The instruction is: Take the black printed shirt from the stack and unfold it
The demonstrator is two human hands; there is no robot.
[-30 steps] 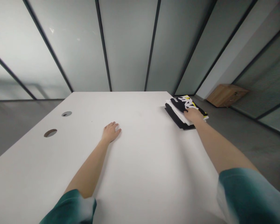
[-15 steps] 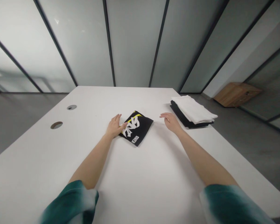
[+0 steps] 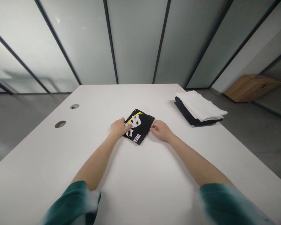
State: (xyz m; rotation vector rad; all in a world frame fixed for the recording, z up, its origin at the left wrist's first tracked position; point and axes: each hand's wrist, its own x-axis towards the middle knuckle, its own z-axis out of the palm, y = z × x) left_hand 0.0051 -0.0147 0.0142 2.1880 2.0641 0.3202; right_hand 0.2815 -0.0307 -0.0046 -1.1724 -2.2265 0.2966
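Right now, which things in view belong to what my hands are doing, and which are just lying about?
In hand:
- black printed cloth
- left hand, thumb over the cloth
- right hand, fingers at its right edge

Lying apart, by the look of it:
- folded white cloth, atop black fabric
- wooden cabinet, beyond the table

The white table (image 3: 142, 184) has two holes (image 3: 60, 124) along its left side. Beyond its far edge stands a frosted glass wall (image 3: 135, 40) with dark bars (image 3: 162, 40). At far right, a wooden cabinet (image 3: 250, 89) sits on the gray floor (image 3: 250, 125).
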